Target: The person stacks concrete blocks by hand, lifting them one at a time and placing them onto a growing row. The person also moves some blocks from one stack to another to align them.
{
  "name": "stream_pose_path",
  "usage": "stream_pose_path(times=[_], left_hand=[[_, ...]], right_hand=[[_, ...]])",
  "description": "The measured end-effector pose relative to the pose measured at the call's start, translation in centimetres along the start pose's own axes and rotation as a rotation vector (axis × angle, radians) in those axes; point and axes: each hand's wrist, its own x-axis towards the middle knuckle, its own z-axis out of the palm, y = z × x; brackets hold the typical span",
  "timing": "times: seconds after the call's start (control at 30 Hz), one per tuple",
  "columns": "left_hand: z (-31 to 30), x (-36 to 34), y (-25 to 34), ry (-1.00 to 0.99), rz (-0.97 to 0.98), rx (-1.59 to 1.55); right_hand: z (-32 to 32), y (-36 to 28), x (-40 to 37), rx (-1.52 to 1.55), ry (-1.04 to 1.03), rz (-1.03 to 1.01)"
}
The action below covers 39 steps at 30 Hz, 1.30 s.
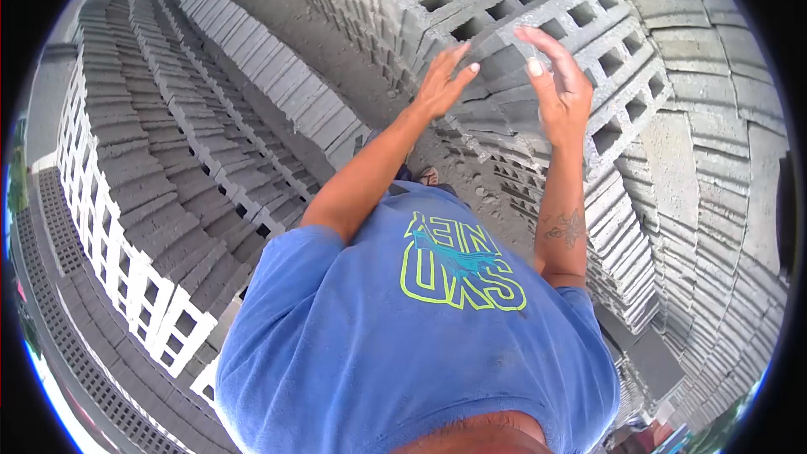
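Observation:
My left hand (443, 84) reaches forward with thumb and fingers apart, in front of a stack of grey hollow concrete blocks (483, 13). To its right, my right hand (563, 92) is raised, its fingers bent and the thumb apart from them. Nothing shows in either hand's grasp. A group of hollow blocks (626, 113) with square openings sits right behind and beside my right hand. Between the two hands, the grey block surface (496, 63) looks smeared.
Long rows of stacked concrete blocks (160, 176) run along my left, with another row (261, 50) beyond them. More stacked blocks (723, 118) rise on the right. A narrow strip of dirt ground (454, 164) with loose rubble passes between the stacks, by my shoe (429, 176).

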Motion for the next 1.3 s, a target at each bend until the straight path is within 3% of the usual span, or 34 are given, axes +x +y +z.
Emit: stream_pose_path(times=[0.07,0.13,0.23,0.4,0.47,0.6,0.67,0.7,0.77,0.87,1.0,1.1,1.2,1.27,1.3], left_hand=[[-2.5,-6.9,-5.0,-0.008,-0.211,0.053],[-4.7,-13.7,-11.5,-0.105,-0.598,0.327],[-8.0,-20.6,-16.3,-0.222,-0.685,0.557],[-9.8,-21.4,-23.6,-0.422,-0.718,0.654],[-9.2,-20.1,-27.2,-0.484,-0.53,0.716],[-5.9,-16.5,-35.7,-0.585,-0.351,0.848],[-4.8,-13.9,-38.4,-0.835,-0.325,1.042],[-4.4,-12.7,-39.3,-0.845,-0.32,1.025],[-4.1,-10.5,-41.0,-1.379,-0.407,1.074],[-3.1,-10.8,-43.5,-1.394,-0.489,1.124],[-2.5,-11.6,-44.3,-1.501,-0.573,1.186],[-4.0,-14.2,-41.5,-1.592,-0.531,1.066],[-8.2,-17.4,-37.0,-1.477,-0.451,1.233],[-11.0,-19.3,-33.7,-1.227,-0.286,1.184],[-12.1,-18.9,-31.4,-1.22,-0.303,1.105]], right_hand=[[4.1,0.6,-1.0,0.036,-0.271,0.198],[7.6,2.6,-3.3,-0.037,-0.476,0.33],[10.2,5.4,-7.9,-0.161,-0.764,0.537],[11.4,9.5,-18.7,-0.331,-1.026,0.838],[11.6,8.1,-21.3,-0.217,-0.921,1.222],[8.8,7.8,-32.9,-0.177,-0.615,1.473],[7.4,6.9,-35.8,-0.259,-0.642,1.538],[6.4,6.2,-37.6,-0.272,-0.638,1.553],[5.0,6.2,-40.5,-0.201,-0.444,1.653],[5.6,6.5,-40.3,-0.194,-0.249,1.708],[7.3,8.1,-38.6,-0.122,-0.245,1.632],[8.9,9.7,-35.7,-0.26,-0.377,1.432],[12.0,13.8,-32.8,-0.348,-0.533,1.044],[14.9,16.2,-29.2,-0.318,-0.609,0.907],[16.3,17.3,-27.8,-0.308,-0.652,0.824]])
